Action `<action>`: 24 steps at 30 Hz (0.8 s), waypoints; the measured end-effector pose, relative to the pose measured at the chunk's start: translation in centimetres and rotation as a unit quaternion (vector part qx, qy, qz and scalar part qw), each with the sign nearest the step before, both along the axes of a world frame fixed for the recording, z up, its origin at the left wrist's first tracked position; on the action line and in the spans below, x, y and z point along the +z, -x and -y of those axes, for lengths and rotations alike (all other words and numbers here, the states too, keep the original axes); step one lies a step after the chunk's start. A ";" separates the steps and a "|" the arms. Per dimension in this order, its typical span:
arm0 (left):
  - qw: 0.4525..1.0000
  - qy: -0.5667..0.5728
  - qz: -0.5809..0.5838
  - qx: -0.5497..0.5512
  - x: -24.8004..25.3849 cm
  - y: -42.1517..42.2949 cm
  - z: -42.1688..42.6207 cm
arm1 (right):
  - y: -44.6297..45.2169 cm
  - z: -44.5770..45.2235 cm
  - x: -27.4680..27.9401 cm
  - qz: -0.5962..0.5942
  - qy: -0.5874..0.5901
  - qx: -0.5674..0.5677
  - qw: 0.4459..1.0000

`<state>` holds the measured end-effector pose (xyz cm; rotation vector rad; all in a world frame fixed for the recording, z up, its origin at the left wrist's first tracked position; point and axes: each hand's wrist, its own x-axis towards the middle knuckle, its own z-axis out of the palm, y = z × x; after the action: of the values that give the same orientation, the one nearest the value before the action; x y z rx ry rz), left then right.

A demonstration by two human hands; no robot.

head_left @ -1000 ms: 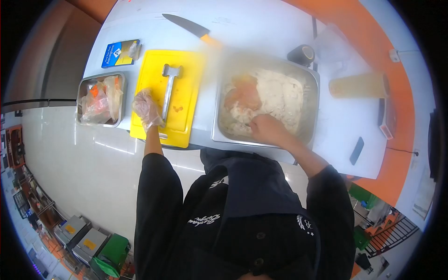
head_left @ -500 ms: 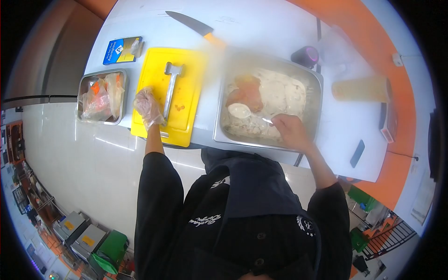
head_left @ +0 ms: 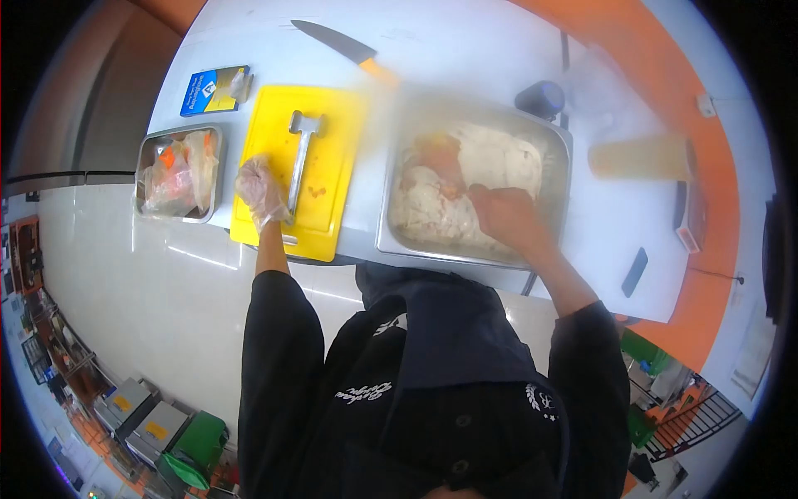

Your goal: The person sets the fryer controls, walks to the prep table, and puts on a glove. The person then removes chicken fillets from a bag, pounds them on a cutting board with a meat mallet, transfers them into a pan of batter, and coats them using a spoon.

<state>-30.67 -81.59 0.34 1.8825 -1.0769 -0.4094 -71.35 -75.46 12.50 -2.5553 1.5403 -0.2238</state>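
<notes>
My right hand [head_left: 509,218], bare and closed, grips a spoon over the deep metal pan [head_left: 391,248]; the spoon is mostly hidden by the hand and the mixture. Thick creamy white mixture [head_left: 499,154] fills the pan's bottom. A flat orange-pink piece of raw meat [head_left: 443,156] lies at its left side, partly coated. My left hand [head_left: 261,190], in a clear plastic glove, is curled closed above the left edge of the yellow cutting board [head_left: 331,170]. Its palm is hidden. Beside it a metal meat mallet [head_left: 302,158] lies on the board, with small meat scraps.
A steel tray [head_left: 218,179] with plastic-wrapped food and a blue-yellow glove box [head_left: 214,90] stand left. A knife [head_left: 337,41] lies at the back. To the right are a dark cylinder [head_left: 540,100], a beige-filled container [head_left: 640,158] and a dark flat object [head_left: 635,273].
My right hand has moved left and upward in the pan, and the spoon's bowl has gone from plain view. White mixture now covers the lower part of the meat. My left hand stays put.
</notes>
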 end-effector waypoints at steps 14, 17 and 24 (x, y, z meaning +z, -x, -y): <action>0.974 -0.012 0.226 -0.004 -3.2 -1.8 0.4 | 0.8 7.9 -3.4 -0.114 -0.022 -0.085 0.990; 0.981 -0.030 0.190 0.010 -2.0 -1.1 0.3 | 1.3 10.1 -6.6 0.033 -0.071 -0.098 0.992; 1.000 0.005 -0.023 -0.002 -0.1 -0.1 0.0 | 2.4 9.7 -2.9 0.287 -0.288 -0.283 0.869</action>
<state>-30.59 -81.55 0.22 1.8533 -1.0502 -0.4474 -73.73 -85.18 9.62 -1.3725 1.7079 -0.4535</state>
